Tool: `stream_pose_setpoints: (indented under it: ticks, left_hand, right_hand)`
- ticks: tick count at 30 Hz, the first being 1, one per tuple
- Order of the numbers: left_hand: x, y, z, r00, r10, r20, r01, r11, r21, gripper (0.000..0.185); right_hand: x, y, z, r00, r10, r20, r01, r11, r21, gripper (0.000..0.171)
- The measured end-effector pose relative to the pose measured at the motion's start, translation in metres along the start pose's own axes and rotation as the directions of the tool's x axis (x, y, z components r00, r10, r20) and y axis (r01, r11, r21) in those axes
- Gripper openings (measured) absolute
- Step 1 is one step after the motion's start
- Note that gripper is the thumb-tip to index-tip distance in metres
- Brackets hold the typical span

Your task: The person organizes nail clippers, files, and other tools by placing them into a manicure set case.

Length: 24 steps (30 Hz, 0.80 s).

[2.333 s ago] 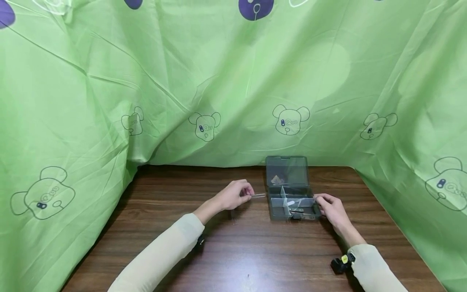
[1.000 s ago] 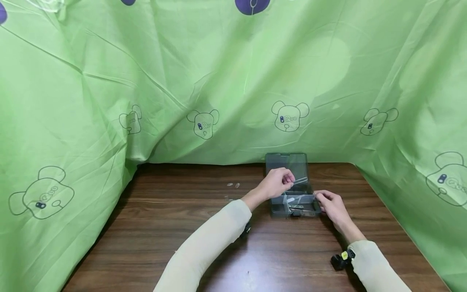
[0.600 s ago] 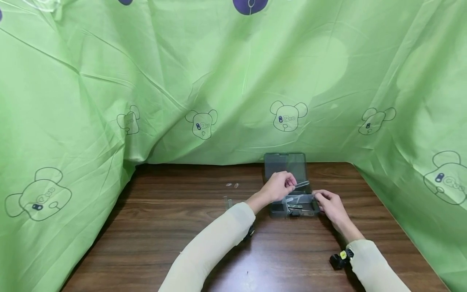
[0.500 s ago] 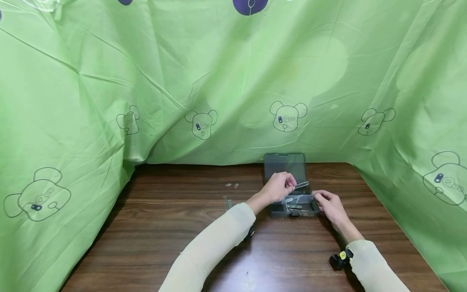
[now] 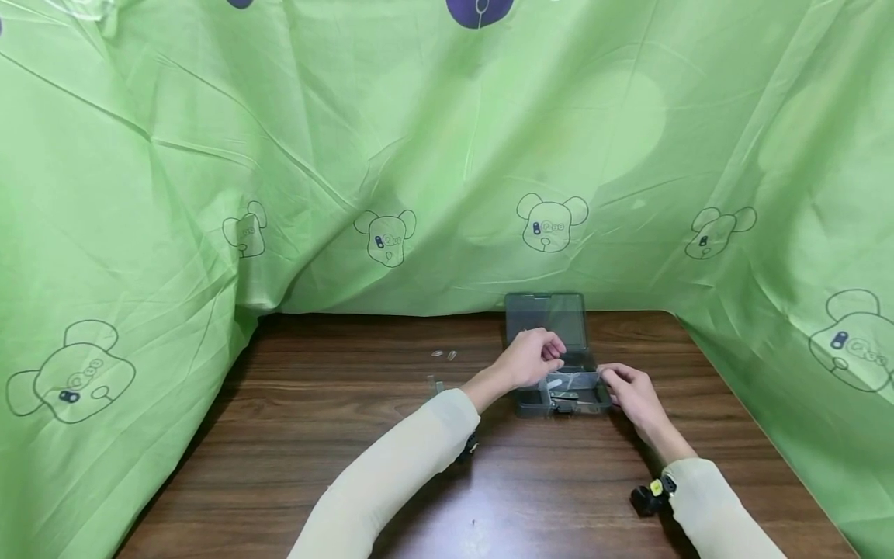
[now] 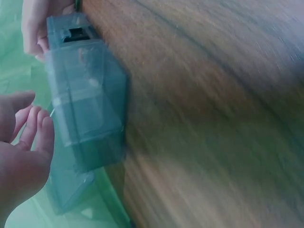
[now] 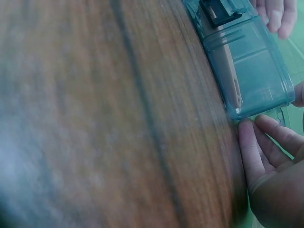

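Observation:
A smoky, see-through plastic compartment box (image 5: 528, 406) stands on the table with its hinged lid (image 5: 548, 314) raised at the back. My left hand (image 5: 532, 359) hovers over its rear compartments, fingers loosely bent; no strip shows between them. At the box's right end, my right hand (image 5: 634, 394) grips the edge, with fingers against the end wall in the right wrist view. Inside the front part lie a white piece (image 5: 554, 383) and a slim metallic item (image 5: 564, 397). My left hand hides part of the rear compartments.
Two small clear pieces (image 5: 452, 355) lie on the wooden table (image 5: 335, 388) left of the box. Nearer the left sleeve are clear strips (image 5: 438, 386), partly covered by it. A green patterned curtain (image 5: 419, 279) encloses the back and sides.
My left hand carried a clear strip from the table to above the box's rear; the strip is now out of its fingers. My right hand has stayed at the box's end.

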<state>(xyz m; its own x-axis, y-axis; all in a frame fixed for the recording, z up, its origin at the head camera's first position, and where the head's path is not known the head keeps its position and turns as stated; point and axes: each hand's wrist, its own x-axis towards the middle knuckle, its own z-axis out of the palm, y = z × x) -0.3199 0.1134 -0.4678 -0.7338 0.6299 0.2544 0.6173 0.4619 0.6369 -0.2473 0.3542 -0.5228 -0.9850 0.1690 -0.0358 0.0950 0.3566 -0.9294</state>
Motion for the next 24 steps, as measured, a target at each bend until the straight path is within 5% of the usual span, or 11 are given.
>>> stream_pose_setpoints:
  ticks: [8,19,24]
  left_hand:
    - [-0.021,-0.015,-0.034,0.999,0.026,0.019,-0.025,0.999,-0.034,0.019]
    - [-0.069,-0.068,-0.069,0.998,-0.060,0.020,0.060,0.998,0.014,0.021]
    - [-0.090,-0.085,-0.078,0.998,-0.050,0.040,0.049,0.999,0.015,0.024]
  right_hand:
    - [0.000,0.001,-0.001,1.000,-0.010,0.007,0.010,1.000,-0.011,0.045]
    - [0.002,0.002,-0.002,1.000,-0.007,0.015,0.007,1.000,-0.019,0.046]
    - [0.001,0.003,-0.003,1.000,-0.002,0.019,0.002,1.000,-0.014,0.047]
